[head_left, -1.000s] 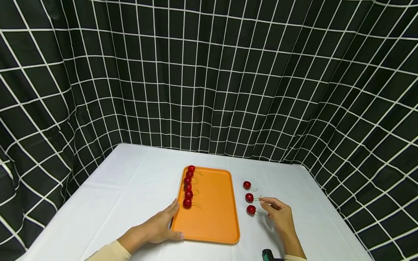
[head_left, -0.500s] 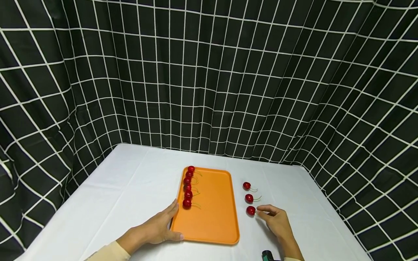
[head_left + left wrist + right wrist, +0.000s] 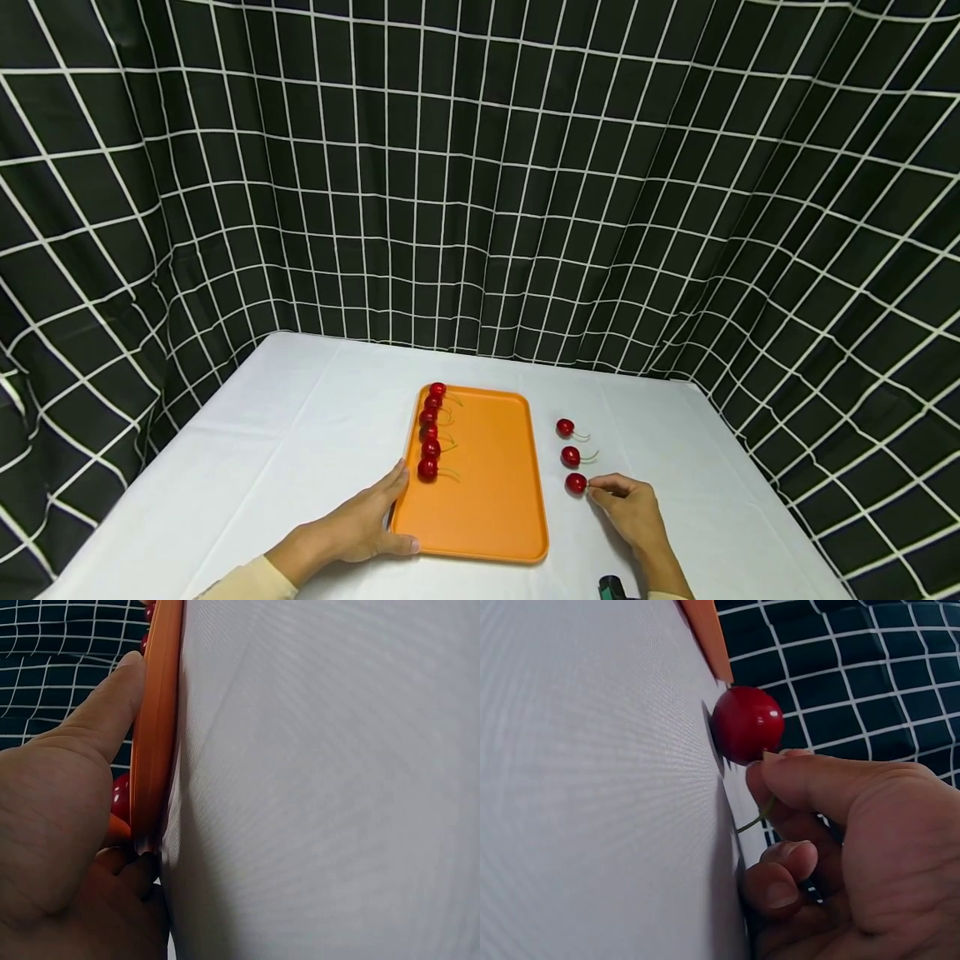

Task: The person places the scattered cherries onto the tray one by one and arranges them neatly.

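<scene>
Past the right hand (image 3: pixel 636 515), only wrist view shows pinched stem (image 3: pixel 760 817); left hand (image 3: pixel 363 523) spread.

We see both arms come in from the lower edge of the head view. The left forearm (image 3: pixel 294 553) slants forward and to the right; the left hand (image 3: pixel 363 518) is low, its fingers (image 3: pixel 394 481) extended forward and its thumb (image 3: pixel 401 544) stretched out to the right, with a wide gap between them. The right forearm (image 3: pixel 663 568) slants forward and to the left, and the right hand (image 3: pixel 632 510) points further left. We see its thumb tip meeting its index finger in a pinch, the lower fingers (image 3: pixel 776 889) curled in beneath.
</scene>
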`<state>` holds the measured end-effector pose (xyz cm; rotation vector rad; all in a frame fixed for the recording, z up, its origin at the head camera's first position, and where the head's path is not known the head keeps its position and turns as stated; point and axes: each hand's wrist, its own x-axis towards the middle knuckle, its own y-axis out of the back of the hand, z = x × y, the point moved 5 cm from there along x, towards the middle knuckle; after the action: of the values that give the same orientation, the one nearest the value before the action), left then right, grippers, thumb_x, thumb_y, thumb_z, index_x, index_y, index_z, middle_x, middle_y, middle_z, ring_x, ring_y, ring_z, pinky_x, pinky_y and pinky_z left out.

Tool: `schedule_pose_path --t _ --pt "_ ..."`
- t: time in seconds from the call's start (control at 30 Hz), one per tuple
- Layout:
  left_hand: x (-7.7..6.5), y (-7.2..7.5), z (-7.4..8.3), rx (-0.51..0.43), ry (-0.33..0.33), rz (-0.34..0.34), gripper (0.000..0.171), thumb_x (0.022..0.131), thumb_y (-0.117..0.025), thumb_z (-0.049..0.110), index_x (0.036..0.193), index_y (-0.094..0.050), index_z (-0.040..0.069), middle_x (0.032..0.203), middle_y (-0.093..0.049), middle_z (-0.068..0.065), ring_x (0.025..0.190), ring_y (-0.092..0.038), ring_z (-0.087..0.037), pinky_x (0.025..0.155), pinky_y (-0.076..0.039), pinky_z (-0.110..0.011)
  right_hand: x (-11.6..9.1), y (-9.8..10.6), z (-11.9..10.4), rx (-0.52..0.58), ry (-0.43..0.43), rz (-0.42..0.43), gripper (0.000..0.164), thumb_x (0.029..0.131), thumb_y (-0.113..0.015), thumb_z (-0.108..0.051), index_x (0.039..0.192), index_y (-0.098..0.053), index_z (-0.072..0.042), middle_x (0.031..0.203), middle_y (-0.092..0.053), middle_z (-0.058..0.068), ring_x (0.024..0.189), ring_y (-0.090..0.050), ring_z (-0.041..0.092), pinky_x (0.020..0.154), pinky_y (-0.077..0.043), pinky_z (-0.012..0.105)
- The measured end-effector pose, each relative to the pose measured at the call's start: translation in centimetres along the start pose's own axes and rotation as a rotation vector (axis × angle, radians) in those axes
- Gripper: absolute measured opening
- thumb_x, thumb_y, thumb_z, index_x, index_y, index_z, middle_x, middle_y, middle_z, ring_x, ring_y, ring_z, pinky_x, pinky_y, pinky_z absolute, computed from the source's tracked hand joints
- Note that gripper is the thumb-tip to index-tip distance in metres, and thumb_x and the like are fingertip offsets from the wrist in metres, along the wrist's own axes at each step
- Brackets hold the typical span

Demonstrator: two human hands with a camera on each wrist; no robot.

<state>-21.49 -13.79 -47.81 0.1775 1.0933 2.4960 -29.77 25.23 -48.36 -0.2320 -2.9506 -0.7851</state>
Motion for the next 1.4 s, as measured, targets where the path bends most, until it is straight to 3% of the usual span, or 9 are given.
schedule_pose_path --t 0.17,0.33,0.6,0.93,1.2,1.4 --pt "0.0 0.0 0.0 -0.001 -0.003 0.006 0.112 0.074 -0.073 0.059 0.149 -0.022 -0.007 0.159 -0.003 -0.018 0.139 -0.019 -0.044 0.107 -0.024 -0.060 0.0 0.3 0.1 0.072 -0.040 0.018 0.010 0.082 -0.074 -0.005 0.091 -0.075 -0.001 0.080 -0.068 0.005 0.068 -0.054 0.014 0.052 -0.044 0.022" --pt "-0.1 0.0 0.1 -0.014 -0.007 0.001 0.110 0.076 -0.073 0.057 0.149 -0.022 -0.007 0.158 -0.004 -0.018 0.139 -0.017 -0.044 0.107 -0.022 -0.060 -0.1 0.8 -0.3 0.229 -0.099 0.054 0.019 0.082 -0.076 -0.007 0.097 -0.073 0.004 0.079 -0.069 0.003 0.062 -0.052 0.012 0.050 -0.044 0.022" --pt "-0.2 0.0 0.1 -0.013 -0.006 -0.012 0.110 0.076 -0.072 0.058 0.150 -0.021 -0.006 0.159 -0.003 -0.017 0.140 -0.016 -0.043 0.108 -0.022 -0.059 -0.7 1.0 -2.6 0.317 -0.126 0.073 0.027 0.081 -0.080 -0.017 0.101 -0.074 0.000 0.084 -0.070 -0.001 0.073 -0.056 0.013 0.058 -0.049 0.023" --pt "0.0 0.1 0.0 -0.010 -0.004 -0.004 0.111 0.075 -0.072 0.058 0.149 -0.022 -0.007 0.158 -0.005 -0.019 0.139 -0.018 -0.043 0.108 -0.023 -0.058 -1.8 1.8 -7.2 0.380 -0.063 0.140 0.033 0.080 -0.082 -0.015 0.103 -0.071 0.007 0.083 -0.071 0.000 0.072 -0.057 0.010 0.059 -0.050 0.022" --pt "0.0 0.2 0.0 -0.017 -0.006 -0.004 0.111 0.075 -0.073 0.058 0.149 -0.022 -0.007 0.158 -0.005 -0.019 0.139 -0.018 -0.043 0.108 -0.023 -0.059 -2.8 2.2 -10.2 0.375 0.070 0.203 0.022 0.081 -0.080 -0.008 0.095 -0.073 0.007 0.082 -0.072 0.006 0.074 -0.061 0.012 0.062 -0.050 0.019" --pt "0.0 0.1 0.0 -0.027 -0.013 -0.006 0.110 0.076 -0.073 0.057 0.149 -0.021 -0.007 0.159 -0.004 -0.018 0.140 -0.016 -0.043 0.108 -0.022 -0.059 -3.2 1.7 -11.3 0.349 0.118 0.206 0.018 0.082 -0.078 -0.006 0.094 -0.073 0.007 0.082 -0.072 0.006 0.076 -0.062 0.014 0.066 -0.051 0.019"
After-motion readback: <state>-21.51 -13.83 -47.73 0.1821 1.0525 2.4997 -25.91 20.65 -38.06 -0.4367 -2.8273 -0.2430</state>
